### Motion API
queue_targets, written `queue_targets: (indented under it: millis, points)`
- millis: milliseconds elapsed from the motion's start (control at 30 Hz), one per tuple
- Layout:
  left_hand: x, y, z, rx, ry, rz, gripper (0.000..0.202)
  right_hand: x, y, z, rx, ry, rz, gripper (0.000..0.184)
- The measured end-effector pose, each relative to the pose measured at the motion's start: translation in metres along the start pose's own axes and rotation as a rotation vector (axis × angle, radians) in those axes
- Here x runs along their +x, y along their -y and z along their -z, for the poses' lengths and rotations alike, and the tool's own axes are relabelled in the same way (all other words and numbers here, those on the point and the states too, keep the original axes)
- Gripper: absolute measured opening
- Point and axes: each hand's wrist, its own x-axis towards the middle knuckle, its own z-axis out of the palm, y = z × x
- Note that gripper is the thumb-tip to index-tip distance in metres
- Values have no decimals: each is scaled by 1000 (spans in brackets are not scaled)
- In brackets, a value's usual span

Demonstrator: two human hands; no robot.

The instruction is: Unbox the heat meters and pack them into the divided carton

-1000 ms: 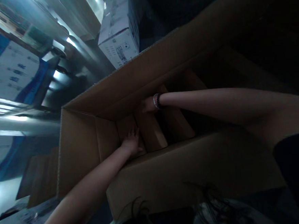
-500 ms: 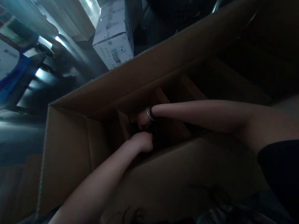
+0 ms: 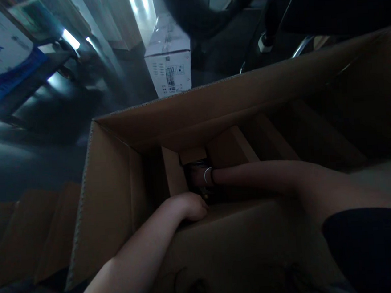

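Brown cardboard makes up the long carton (image 3: 277, 76), which spans the view from 8 to 3 o'clock. At its 9 o'clock end rises a creased wall; rightward, a divider (image 3: 174, 172) stands upright, then comes a slot holding something dark and glossy (image 3: 199, 163), its shape lost in shadow, with a small brown flap (image 3: 192, 154) on its 12 o'clock side. More dividers (image 3: 247, 145) slant away toward 3 o'clock.

A second ago the left hand (image 3: 193, 207) lay spread on cardboard near the left end; now it is curled at 6 o'clock, against the near wall, and whether it grips anything I cannot tell. The right hand (image 3: 197, 177), wearing a pale bracelet (image 3: 207, 176), now reaches into the slot, fingers hidden, so its grip cannot be told either. Half a second ago the hands overlapped; now they sit slightly apart.

For room, a dark gap lies left of the first divider; the middle slot is tight around the right hand; dim slots continue toward 2 o'clock. Beyond the far edge, toward 11 o'clock, sits a white box (image 3: 170, 72).
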Motion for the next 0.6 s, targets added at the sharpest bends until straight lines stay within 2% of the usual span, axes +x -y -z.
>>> queue_targets:
  millis: [133,200,267,400,500,600]
  points:
    - [4,-1,-1,28,29,-13,42,-4,-3,5,-3,23,0,23]
    - [6,0,-2,32,36,-7,41,-15,-11,17,11,7,-16,25]
    - [4,-1,-2,29,31,4,43,-29,-24,32,99,-68,-25,20]
    - [-6,-6,1,24,21,39,48,-59,-53,60,570,-343,26,7]
    - [-10,-8,4,32,26,70,47,-81,-65,75,922,-493,-56,17]
    - [-9,-8,4,50,45,65,47,-101,-65,90,1154,-557,-139,29]
